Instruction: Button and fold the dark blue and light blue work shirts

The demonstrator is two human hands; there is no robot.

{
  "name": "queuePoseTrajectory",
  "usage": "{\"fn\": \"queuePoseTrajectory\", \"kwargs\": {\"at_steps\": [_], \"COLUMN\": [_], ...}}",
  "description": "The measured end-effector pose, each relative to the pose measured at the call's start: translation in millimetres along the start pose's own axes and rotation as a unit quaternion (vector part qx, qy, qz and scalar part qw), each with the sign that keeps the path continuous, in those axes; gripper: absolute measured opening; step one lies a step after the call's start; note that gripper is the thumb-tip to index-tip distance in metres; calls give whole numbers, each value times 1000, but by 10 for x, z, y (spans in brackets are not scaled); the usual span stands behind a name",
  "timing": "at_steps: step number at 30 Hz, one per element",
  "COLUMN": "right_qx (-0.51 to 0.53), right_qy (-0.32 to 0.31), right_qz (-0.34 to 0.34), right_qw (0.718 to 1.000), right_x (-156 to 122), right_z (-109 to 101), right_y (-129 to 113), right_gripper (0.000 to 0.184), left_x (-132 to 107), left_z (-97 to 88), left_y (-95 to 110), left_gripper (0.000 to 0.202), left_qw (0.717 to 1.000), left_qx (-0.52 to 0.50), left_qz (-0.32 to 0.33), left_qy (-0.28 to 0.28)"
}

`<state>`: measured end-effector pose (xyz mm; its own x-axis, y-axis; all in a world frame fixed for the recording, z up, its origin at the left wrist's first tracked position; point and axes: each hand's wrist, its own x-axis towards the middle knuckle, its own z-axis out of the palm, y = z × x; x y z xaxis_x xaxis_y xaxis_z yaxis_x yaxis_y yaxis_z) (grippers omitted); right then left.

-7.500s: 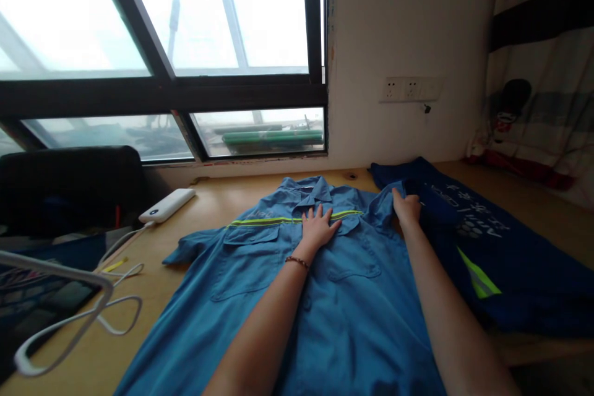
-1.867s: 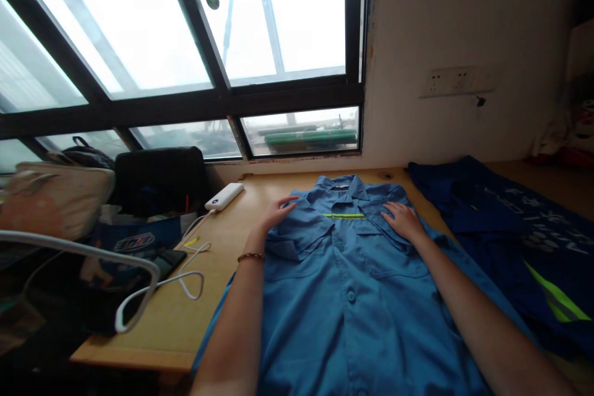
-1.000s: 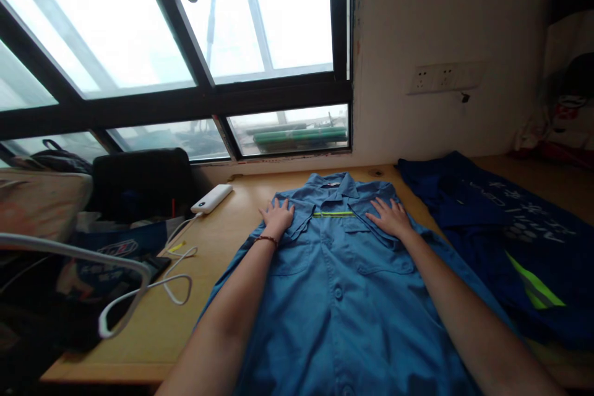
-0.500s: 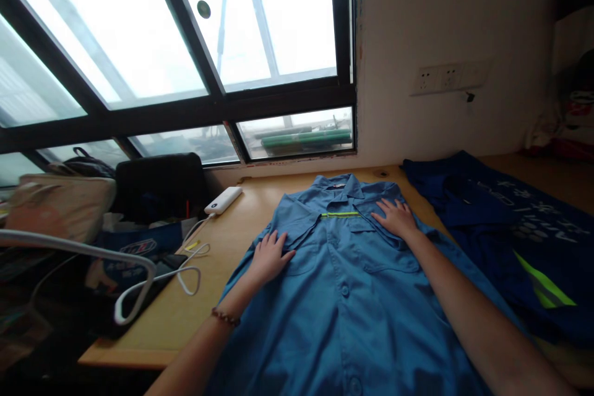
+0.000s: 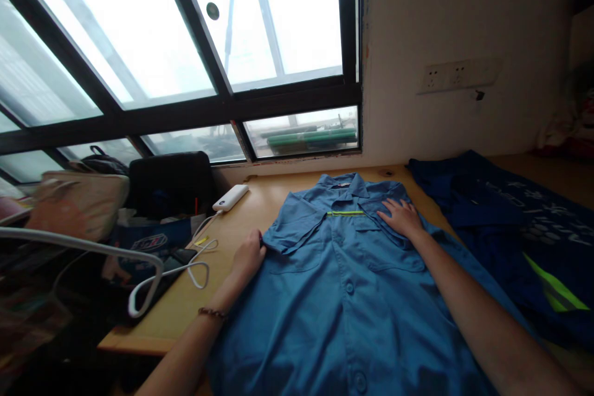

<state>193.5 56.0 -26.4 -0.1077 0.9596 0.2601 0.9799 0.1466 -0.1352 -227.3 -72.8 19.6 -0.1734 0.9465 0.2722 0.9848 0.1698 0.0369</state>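
A blue button-front work shirt [image 5: 306, 297] lies spread front side up on the wooden table [image 5: 185, 315], collar toward the window. A yellow-green stripe crosses its chest, and both short sleeves are folded inward over the front. At the left edge of the shirt, my left hand [image 5: 249, 253] is closed on the outer edge of the left sleeve [image 5: 297, 223]; its fingertips are partly hidden. My right hand [image 5: 401, 218] lies flat on the folded right sleeve, fingers spread.
On the right lies a dark blue printed garment [image 5: 492, 216] with a yellow-green patch. A white power bank [image 5: 231, 197] with a white cable rests left of the shirt. Bags [image 5: 78, 204] and a black chair back [image 5: 171, 179] stand beyond the table's left edge, below the window.
My left hand has moved left from lying flat on the left sleeve to gripping its outer edge. My right hand stays on the right sleeve. The view has shifted slightly.
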Motion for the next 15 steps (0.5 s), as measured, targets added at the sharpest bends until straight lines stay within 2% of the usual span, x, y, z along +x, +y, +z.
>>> {"fn": "queuePoseTrajectory", "kwargs": {"at_steps": [2, 5, 11, 13, 15], "right_qx": [1, 1, 0, -5, -12], "right_qy": [1, 1, 0, 5, 10], "right_qz": [0, 1, 6, 16, 37], "right_qw": [1000, 1000, 1000, 1000, 999], "right_x": [4, 9, 6, -1, -7], "right_z": [5, 9, -2, -2, 5], "right_y": [3, 11, 10, -2, -12], "right_gripper": [57, 57, 54, 53, 54], "left_x": [87, 166, 126, 96, 75], "left_z": [48, 91, 38, -10, -52], "left_y": [-43, -71, 19, 68, 110], "left_gripper": [22, 22, 25, 29, 39], "left_qw": [999, 998, 995, 996, 994], "left_qx": [-4, 15, 67, 69, 51], "left_qz": [-32, -62, -76, -30, 75], "left_qy": [-16, -7, 26, 56, 57]}}
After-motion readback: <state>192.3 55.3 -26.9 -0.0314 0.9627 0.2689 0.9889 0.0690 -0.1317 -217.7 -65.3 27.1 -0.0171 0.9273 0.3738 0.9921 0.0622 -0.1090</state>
